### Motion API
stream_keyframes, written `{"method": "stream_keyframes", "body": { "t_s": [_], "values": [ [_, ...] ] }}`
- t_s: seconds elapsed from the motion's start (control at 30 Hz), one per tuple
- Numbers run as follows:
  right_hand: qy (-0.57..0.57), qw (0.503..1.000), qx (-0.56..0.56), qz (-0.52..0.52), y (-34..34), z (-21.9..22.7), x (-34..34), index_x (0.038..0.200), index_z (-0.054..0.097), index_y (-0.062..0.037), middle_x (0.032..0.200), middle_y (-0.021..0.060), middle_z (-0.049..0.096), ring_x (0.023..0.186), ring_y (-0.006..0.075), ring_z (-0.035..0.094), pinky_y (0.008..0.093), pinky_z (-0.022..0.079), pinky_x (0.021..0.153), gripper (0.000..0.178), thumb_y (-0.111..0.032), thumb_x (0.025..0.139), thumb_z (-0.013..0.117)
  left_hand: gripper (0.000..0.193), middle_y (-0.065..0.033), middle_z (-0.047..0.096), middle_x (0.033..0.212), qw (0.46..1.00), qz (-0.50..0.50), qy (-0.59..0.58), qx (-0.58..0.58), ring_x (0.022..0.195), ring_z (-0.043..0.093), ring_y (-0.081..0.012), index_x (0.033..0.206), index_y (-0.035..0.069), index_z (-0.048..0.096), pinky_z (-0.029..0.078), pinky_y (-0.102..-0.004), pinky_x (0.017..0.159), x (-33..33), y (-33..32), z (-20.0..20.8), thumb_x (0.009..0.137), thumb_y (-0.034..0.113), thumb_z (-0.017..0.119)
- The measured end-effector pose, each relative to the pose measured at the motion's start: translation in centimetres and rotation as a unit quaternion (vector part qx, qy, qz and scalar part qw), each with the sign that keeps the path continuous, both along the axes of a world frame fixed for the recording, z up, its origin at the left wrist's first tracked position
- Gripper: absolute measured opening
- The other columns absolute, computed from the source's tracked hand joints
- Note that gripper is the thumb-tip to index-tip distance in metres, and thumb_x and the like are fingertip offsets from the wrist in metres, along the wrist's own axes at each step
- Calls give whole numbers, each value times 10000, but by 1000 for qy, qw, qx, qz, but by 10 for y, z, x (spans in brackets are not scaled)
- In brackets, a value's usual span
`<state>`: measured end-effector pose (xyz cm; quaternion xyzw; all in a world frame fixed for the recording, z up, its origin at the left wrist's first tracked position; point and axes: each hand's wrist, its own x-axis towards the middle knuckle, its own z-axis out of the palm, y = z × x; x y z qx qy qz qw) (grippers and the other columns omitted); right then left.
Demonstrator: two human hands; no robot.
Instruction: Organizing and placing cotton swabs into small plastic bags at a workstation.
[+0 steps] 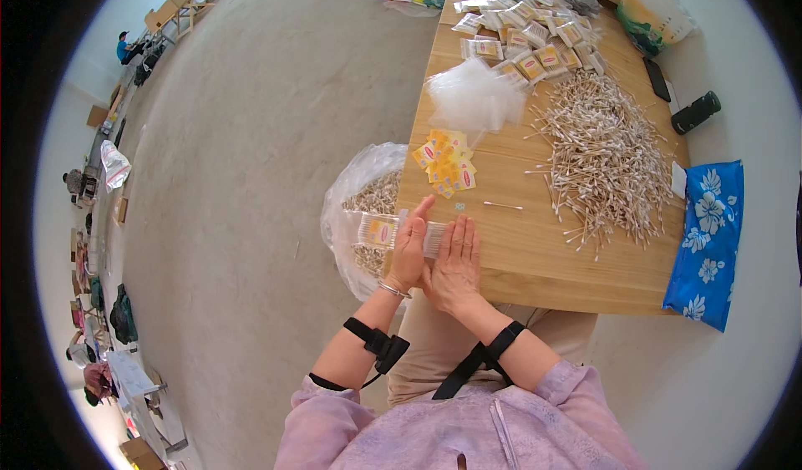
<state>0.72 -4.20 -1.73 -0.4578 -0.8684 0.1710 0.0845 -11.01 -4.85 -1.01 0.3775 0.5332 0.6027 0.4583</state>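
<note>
A clear packet of cotton swabs [378, 232] with a yellow card inside lies at the table's left edge, its left part jutting past it. My left hand [408, 251] is closed across the packet's middle, its fingers partly hidden. Beside it, my right hand [455, 263] lies flat, fingers stretched and close together, touching the packet's right end, where white swab tips show. Just beyond the hands is a small heap of yellow cards [447, 162]. A single cotton swab [503, 206] lies to the right of them.
A large pile of loose cotton swabs [601, 157] covers the table's right side. Farther off are clear bags [476, 94] and many filled packets [530, 44]. An open plastic sack of swabs [338, 211] stands left of the table. A blue flowered pack [708, 240] and black cylinder [695, 113] sit right.
</note>
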Motion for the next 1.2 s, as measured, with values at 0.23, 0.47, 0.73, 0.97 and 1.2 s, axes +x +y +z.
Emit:
{"method": "stream_keyframes", "body": {
  "t_s": [0.23, 0.47, 0.73, 0.97, 1.2],
  "values": [
    [-29, 999, -7, 21, -6, -2, -11, 1416, 139, 149, 1513, 315, 60, 1425, 448, -3, 502, -2, 1156, 838, -402, 872, 460, 509, -109, 411, 1442, 1000, 25, 12, -13, 1360, 326, -189, 1388, -28, 393, 211, -324, 1135, -4, -2, -3, 1038, 333, 315],
    [-13, 1000, -21, 20, -6, -4, -13, 1422, 72, 151, 1508, 327, 26, 1424, 448, -35, 509, -19, 1153, 890, -383, 854, 502, 440, -154, 415, 1438, 974, 10, 226, -8, 1366, 336, -251, 1381, -8, 413, 219, -342, 1131, -7, -8, 10, 1001, 214, 426],
    [7, 1000, 11, 13, -9, -3, -24, 1420, 61, 155, 1509, 329, 26, 1424, 446, -37, 504, -16, 1155, 950, -429, 840, 536, 477, -205, 424, 1408, 808, 159, 564, -56, 1330, 380, -320, 1354, -23, 427, 303, -384, 1089, -88, -27, -15, 959, 236, 493],
    [19, 1000, 4, 2, -13, 1, -31, 1419, 69, 154, 1511, 325, 27, 1426, 438, -18, 501, 2, 1157, 976, -430, 823, 575, 403, -112, 661, 1029, 932, 126, 292, -172, 933, 605, -174, 1113, -14, 606, 469, -290, 819, -108, -20, -51, 998, 338, 449],
    [18, 1000, 1, 2, -13, 0, -36, 1422, 74, 147, 1514, 318, 35, 1427, 436, -11, 484, 7, 1161, 982, -432, 818, 588, 362, -31, 614, 775, 974, 103, 105, -170, 701, 530, -104, 909, 11, 637, 425, -265, 631, -113, -16, -49, 960, 352, 529]
  ]
}}
